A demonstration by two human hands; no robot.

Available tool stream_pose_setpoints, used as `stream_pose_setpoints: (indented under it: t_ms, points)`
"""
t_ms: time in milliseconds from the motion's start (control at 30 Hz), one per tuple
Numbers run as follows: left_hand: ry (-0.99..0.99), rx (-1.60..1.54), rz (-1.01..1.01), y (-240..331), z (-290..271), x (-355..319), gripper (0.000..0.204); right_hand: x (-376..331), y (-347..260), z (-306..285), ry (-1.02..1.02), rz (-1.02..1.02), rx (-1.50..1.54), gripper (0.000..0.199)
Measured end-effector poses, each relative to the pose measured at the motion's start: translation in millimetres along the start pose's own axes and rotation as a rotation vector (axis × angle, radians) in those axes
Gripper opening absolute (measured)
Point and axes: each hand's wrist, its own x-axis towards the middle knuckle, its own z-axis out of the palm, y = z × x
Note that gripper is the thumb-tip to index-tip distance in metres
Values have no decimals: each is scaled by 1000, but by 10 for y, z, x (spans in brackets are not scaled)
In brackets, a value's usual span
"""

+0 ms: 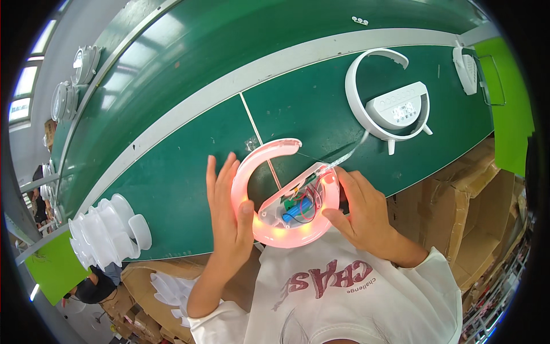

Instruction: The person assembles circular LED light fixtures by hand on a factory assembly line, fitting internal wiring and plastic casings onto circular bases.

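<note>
Near the front edge of the green bench (pixel 183 172), at the middle, a glowing ring lamp (pixel 286 236) is held between both bare hands, its open back upward. The left hand (pixel 228 209) cradles the ring's left side, thumb against the rim, its fingers straight and slightly parted along the outside. The right hand (pixel 364 212) grips the right side between thumb and bent fingers; how firmly either presses, I cannot tell. Gripping opposite sides probably steadies the lamp and leaves the blue battery (pixel 298 211) and loose wires (pixel 312 198) uncovered, with the pinkish light easy to see.

Far to the right stands a white lamp (pixel 358 106), apart from the hands, perhaps set there to leave working room. A pale strip (pixel 349 153) runs between the two; whether it joins them is unclear. At the left, white covers (pixel 106 232) sit nested together, likely to save space. Cardboard boxes (pixel 432 212) stand below the bench's right side.
</note>
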Motion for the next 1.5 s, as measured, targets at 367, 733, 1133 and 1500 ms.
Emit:
stream_pose_setpoints:
  t_ms: [367, 733, 1133, 1500]
  points:
    - [227, -727, -75, 297, 189, -95, 56, 39, 82, 6, -140, 210, 1288, 66]
    - [99, -921, -148, 219, 9, -38, 57, 63, 126, -37, -137, 257, 1339, 63]
    - [-15, -265, -191, 477, -165, 273, 46, 13, 231, -3, -195, 136, 1280, 67]
    - [-89, 72, -25, 596, -182, 565, 35, 47, 114, -39, -159, 244, 1170, 57]
